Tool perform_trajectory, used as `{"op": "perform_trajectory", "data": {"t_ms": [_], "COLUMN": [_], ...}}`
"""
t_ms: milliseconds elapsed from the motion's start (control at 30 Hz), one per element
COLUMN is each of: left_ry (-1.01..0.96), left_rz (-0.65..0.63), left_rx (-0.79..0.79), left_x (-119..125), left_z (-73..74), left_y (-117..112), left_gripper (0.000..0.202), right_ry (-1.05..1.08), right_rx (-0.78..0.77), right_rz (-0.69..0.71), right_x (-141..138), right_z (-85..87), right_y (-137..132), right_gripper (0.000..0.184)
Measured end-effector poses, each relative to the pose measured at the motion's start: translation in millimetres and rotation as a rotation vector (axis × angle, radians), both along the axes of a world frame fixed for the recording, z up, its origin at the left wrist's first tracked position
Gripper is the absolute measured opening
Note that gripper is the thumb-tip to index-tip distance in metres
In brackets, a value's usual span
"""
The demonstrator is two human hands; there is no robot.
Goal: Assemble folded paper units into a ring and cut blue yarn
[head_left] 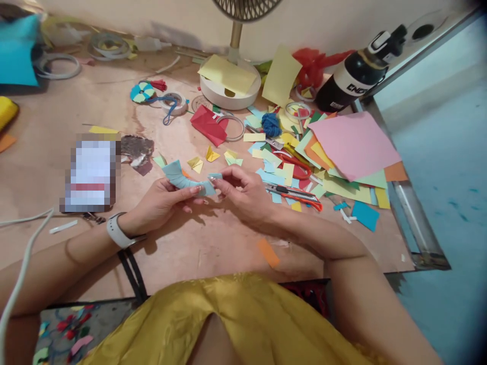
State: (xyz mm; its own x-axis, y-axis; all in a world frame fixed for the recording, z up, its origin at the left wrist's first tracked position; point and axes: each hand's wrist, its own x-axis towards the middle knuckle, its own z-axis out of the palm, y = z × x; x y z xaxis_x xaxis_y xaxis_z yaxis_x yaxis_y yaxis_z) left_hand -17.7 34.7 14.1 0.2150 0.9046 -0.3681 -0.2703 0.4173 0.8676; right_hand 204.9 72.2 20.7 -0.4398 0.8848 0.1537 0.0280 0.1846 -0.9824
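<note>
Here, hands (160,202) (245,195) closed on blue paper (185,181).

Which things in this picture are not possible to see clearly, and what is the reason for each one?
All in the head view:
Folded blue paper: its right end is partly covered by the right hand.
Left hand: the folded blue paper hides part of its fingers.
Phone: its screen is pixelated, unreadable.
Fan: cut off by the top edge.
Papers under the pink sheet: mostly covered by it.
</note>
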Motion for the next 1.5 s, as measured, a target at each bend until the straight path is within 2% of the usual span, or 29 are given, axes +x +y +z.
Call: {"op": "perform_trajectory", "data": {"t_ms": [100,167,367,667,933,1100,1500], "left_ry": [-0.033,-0.054,-0.054,-0.012,0.028,0.015,0.033], "left_rz": [0.052,0.099,0.134,0.106,0.072,0.066,0.056], "left_rx": [-0.033,-0.012,0.046,0.114,0.147,0.148,0.152], "left_x": [-0.3,0.2,2.3,3.5,2.1,0.7,1.6], "left_z": [1.7,3.1,8.5,6.8,6.8,5.3,5.3], "left_y": [0.1,-0.1,-1.9,-5.3,-5.7,-6.4,-6.7], "left_gripper": [0.024,0.024,0.027,0.026,0.025,0.024,0.023], "right_ry": [0.043,0.012,-0.196,-0.243,-0.228,-0.238,-0.274], "right_rx": [-0.049,-0.012,0.33,0.607,0.644,0.612,0.698], "right_rz": [0.005,0.016,0.006,-0.048,-0.015,-0.053,-0.011], "right_x": [2.1,4.5,11.0,10.3,10.6,11.3,12.1], "right_z": [2.0,4.6,14.9,9.6,10.8,14.4,10.5], "right_y": [2.7,2.9,-0.4,-5.5,-6.4,-6.9,-5.6], "right_gripper": [0.033,0.033,0.025,0.02,0.018,0.02,0.021]}}
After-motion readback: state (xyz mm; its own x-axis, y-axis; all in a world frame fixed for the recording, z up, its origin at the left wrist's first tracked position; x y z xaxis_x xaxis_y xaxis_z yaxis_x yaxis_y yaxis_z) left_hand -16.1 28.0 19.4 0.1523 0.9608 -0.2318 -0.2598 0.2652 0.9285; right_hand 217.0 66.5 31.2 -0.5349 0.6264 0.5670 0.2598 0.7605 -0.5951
